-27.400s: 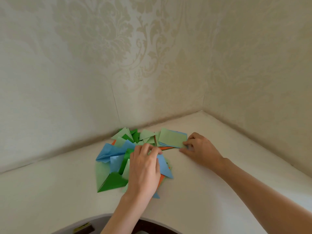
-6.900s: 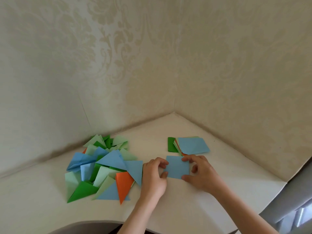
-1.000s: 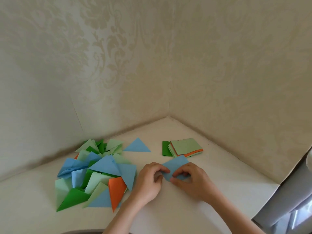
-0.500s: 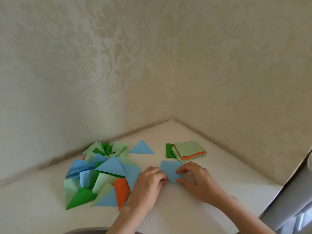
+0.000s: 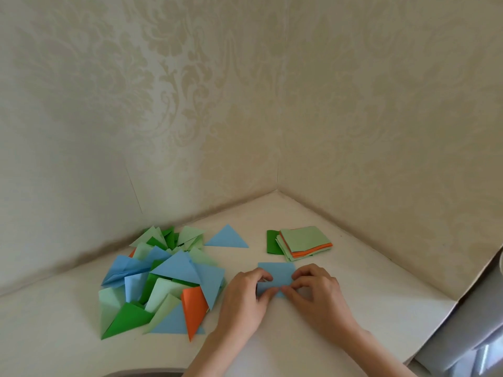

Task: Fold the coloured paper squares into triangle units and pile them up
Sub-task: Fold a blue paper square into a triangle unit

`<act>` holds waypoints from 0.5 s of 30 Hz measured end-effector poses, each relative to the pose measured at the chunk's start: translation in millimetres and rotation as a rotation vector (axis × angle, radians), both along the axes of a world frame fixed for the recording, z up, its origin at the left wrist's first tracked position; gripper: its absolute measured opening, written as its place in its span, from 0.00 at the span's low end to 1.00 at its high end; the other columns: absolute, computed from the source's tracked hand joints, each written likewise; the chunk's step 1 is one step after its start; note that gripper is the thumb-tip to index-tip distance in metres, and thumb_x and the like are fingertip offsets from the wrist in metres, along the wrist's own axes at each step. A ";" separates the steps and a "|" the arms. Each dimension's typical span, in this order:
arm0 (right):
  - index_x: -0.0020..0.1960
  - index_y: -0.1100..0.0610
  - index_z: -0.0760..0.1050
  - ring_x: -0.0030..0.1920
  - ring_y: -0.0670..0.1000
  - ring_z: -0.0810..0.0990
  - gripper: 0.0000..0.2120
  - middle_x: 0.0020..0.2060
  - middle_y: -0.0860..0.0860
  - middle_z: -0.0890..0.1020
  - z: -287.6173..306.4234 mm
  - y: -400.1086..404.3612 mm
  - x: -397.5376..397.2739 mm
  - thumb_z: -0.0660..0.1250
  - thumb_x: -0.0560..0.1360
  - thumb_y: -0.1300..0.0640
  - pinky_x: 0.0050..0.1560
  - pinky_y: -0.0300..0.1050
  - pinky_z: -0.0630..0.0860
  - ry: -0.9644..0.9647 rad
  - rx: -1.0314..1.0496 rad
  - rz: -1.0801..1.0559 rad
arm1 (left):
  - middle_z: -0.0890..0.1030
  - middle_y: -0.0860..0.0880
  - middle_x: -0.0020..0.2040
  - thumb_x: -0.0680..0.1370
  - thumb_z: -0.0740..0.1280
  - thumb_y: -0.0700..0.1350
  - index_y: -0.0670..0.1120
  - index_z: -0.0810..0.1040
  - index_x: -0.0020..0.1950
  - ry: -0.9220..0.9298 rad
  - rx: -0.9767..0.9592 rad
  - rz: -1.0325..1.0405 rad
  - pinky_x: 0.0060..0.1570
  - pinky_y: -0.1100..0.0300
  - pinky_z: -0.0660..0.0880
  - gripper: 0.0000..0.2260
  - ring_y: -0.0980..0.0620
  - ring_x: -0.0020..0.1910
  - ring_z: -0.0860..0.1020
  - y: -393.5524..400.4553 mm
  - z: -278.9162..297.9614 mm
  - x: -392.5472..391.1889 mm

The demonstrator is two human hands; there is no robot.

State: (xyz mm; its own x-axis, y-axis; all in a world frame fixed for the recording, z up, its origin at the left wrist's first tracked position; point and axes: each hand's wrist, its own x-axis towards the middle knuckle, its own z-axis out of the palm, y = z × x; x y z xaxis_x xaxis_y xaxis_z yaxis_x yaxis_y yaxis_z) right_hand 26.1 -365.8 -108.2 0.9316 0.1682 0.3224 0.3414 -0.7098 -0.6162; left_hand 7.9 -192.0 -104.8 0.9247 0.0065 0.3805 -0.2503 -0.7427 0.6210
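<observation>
1. Cream damask wallpaper [image 5: 190, 104] covers both walls of a corner, and a white table [image 5: 299, 344] is tucked right into it.
2. Left hand [image 5: 242, 297] and right hand [image 5: 318, 297] are both down on a blue paper square [image 5: 277, 277] lying on the table near the front middle. Fingers of both are curled in, pinching the near edge of the sheet, fingertips almost meeting in the middle. The far half of the sheet lies flat and uncovered.
3. Just behind the hands, a bit to the right, sits a small stack of unfolded squares [image 5: 302, 242]: pale green on top, an orange edge peeking out lower down, and a dark green sheet sticking out on the left side.
4. Over on the left is the pile of folded triangles [image 5: 160, 284], a loose mess of blue, light green and dark green, with one orange triangle [image 5: 194, 308] on the side nearest the left hand.
5. One lone blue triangle [image 5: 227, 238] lies flat on its own between the pile and the stack, apart from both.
6. Bottom right corner shows a grey edge past the table, can't tell what it is.
</observation>
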 end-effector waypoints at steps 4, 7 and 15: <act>0.33 0.46 0.76 0.48 0.42 0.72 0.11 0.42 0.40 0.73 1.6 3.4 0.7 0.74 0.66 0.42 0.52 0.43 0.69 0.045 -0.002 -0.059 | 0.77 0.61 0.45 0.73 0.71 0.52 0.53 0.79 0.50 0.012 0.027 0.027 0.42 0.74 0.65 0.08 0.60 0.45 0.72 -3.5 -7.1 2.7; 0.35 0.44 0.74 0.47 0.42 0.71 0.11 0.43 0.41 0.72 2.9 3.2 1.4 0.74 0.65 0.42 0.53 0.41 0.67 0.084 0.005 -0.067 | 0.74 0.61 0.41 0.73 0.71 0.49 0.53 0.78 0.49 0.067 -0.003 0.013 0.40 0.72 0.65 0.07 0.59 0.41 0.71 -2.6 -4.1 5.0; 0.53 0.39 0.72 0.52 0.44 0.69 0.15 0.47 0.36 0.70 14.9 -1.9 10.0 0.73 0.70 0.48 0.59 0.43 0.67 0.266 -0.065 0.008 | 0.74 0.54 0.40 0.71 0.72 0.37 0.53 0.78 0.43 0.174 -0.111 -0.006 0.39 0.73 0.68 0.11 0.60 0.35 0.72 13.2 0.8 6.9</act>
